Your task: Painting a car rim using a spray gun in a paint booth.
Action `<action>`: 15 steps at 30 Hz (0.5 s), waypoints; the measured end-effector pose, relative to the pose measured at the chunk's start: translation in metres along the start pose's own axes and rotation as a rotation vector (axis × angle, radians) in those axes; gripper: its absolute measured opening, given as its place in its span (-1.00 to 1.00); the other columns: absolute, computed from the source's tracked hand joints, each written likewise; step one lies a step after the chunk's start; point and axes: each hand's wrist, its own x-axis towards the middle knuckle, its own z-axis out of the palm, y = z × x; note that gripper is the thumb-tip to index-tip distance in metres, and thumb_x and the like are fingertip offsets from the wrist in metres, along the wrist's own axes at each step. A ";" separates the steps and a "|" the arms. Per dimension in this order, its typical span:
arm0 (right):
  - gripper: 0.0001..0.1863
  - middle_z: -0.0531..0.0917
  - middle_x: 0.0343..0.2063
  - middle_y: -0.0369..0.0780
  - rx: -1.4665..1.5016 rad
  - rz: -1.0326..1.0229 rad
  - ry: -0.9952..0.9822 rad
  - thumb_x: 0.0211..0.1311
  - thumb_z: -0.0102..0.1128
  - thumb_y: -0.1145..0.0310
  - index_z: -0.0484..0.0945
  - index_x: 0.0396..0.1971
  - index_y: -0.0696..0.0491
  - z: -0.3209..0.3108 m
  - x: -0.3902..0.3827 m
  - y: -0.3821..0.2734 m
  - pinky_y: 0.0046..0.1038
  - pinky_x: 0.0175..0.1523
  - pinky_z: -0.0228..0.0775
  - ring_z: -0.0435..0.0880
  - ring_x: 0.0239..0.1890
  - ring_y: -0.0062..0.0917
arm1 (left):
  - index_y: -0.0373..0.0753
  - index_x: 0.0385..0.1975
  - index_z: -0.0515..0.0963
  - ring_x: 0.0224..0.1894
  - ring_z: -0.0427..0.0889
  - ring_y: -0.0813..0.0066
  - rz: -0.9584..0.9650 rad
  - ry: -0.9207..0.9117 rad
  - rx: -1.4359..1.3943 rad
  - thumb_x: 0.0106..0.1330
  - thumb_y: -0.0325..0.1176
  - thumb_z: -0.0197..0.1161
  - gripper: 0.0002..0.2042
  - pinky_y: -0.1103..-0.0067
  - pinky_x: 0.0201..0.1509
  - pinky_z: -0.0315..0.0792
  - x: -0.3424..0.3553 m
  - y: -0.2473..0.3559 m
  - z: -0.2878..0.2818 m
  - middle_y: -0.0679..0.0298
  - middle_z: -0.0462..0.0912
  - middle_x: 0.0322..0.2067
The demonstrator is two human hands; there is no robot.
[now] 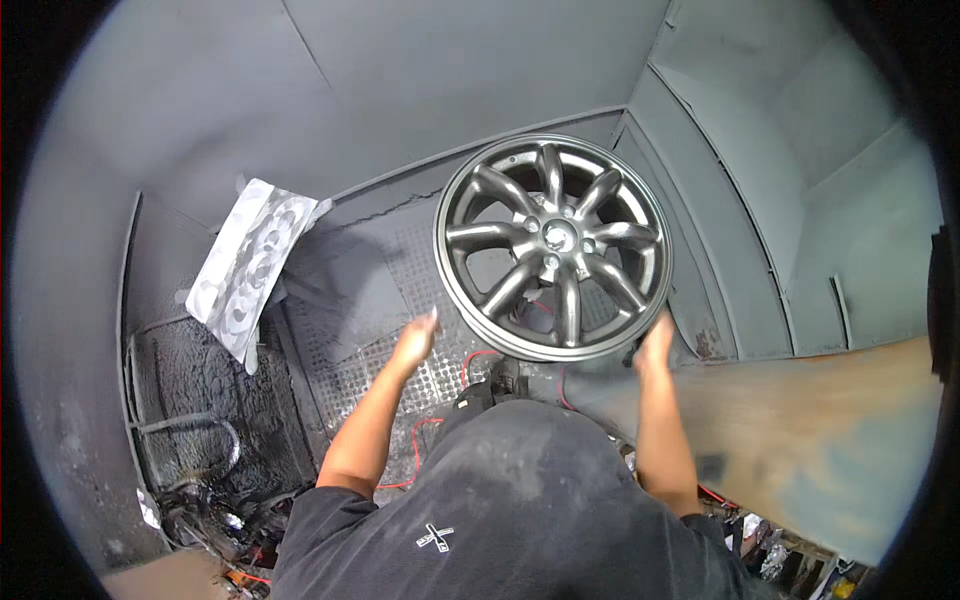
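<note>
A dark metallic grey alloy wheel [568, 300] with several rounded spokes is raised in front of me, its face turned up. At its lower right edge is my right hand [655, 342], closed against the rim with its fingers partly hidden. My left hand [414, 343] is apart from the wheel, just off its lower left side. The left fingers are curled together, and a small whitish tip shows at their upper end; I cannot make out whether it is a held thing. What supports the wheel is mostly hidden beneath it.
Grey booth walls [450, 60] surround the space. A masked, paint-smeared panel [250, 260] stands at left above a dark, crusted surface [215, 390]. A red hose [415, 450] runs over the floor grating [365, 375]. At right is a brown, stained panel [800, 430], with clutter below.
</note>
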 end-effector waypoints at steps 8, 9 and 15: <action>-0.55 0.69 -0.50 -0.18 -0.780 0.459 -0.217 0.40 0.23 0.01 0.57 -0.27 0.19 -0.106 -0.179 0.167 -0.39 -0.36 0.50 0.67 -0.44 -0.52 | -0.33 0.18 0.55 0.07 0.63 0.22 -0.977 -0.549 -0.393 0.42 0.35 -0.07 -0.23 0.28 0.07 0.52 -0.176 -0.190 0.058 -0.02 0.66 0.05; -0.54 0.68 -0.53 -0.19 -0.843 0.414 -0.281 0.37 0.28 0.03 0.58 -0.26 0.23 -0.104 -0.191 0.168 -0.40 -0.33 0.49 0.65 -0.47 -0.53 | -0.33 0.18 0.55 0.07 0.63 0.22 -0.975 -0.545 -0.401 0.42 0.35 -0.07 -0.23 0.28 0.07 0.52 -0.178 -0.188 0.059 -0.02 0.66 0.05; -0.56 0.71 -0.38 -0.16 -0.929 0.385 -0.331 0.38 0.28 0.13 0.58 -0.10 0.28 -0.185 -0.145 0.202 -0.40 -0.32 0.51 0.64 -0.47 -0.49 | -0.31 0.01 0.63 -0.12 0.66 0.27 -0.769 -0.614 -0.172 0.41 0.23 0.04 -0.37 0.29 -0.09 0.54 -0.144 -0.113 0.072 0.07 0.70 -0.15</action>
